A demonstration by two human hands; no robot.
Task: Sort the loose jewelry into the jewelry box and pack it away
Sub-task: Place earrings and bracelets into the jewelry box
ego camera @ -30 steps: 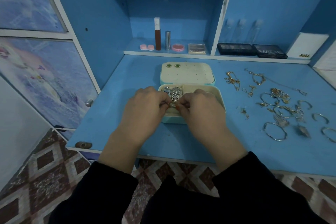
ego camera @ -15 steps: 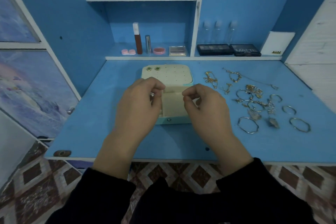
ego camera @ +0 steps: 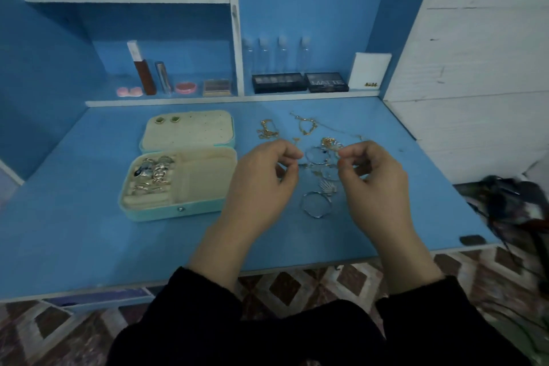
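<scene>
The mint jewelry box (ego camera: pixel 166 212) lies open at the left of the blue desk. Several rings (ego camera: pixel 154 172) fill its left compartment, and two earrings (ego camera: pixel 167 120) sit in the cream lid (ego camera: pixel 202 131). To the box's right is a pile of loose jewelry (ego camera: pixel 322 165) with a silver bangle (ego camera: pixel 316 205) in front and gold chains (ego camera: pixel 307 125) behind. My left hand (ego camera: pixel 261 181) hovers at the pile's left edge, fingers curled, nothing visible in them. My right hand (ego camera: pixel 377 184) is at the pile's right edge, thumb and forefinger tips beside a gold piece (ego camera: pixel 329 142); whether they pinch it is unclear.
A low shelf at the back holds cosmetics: a tall brown tube (ego camera: pixel 142 71), two dark palettes (ego camera: pixel 300 82), a white card (ego camera: pixel 370 71) and clear bottles (ego camera: pixel 276 53). A white wall (ego camera: pixel 475 68) bounds the desk's right side. Dark fabric (ego camera: pixel 511 205) lies past the desk's right edge.
Both hands left the jewelry box and moved right to the loose pile. The view turned right with them, and the box's ring compartment is now uncovered.
</scene>
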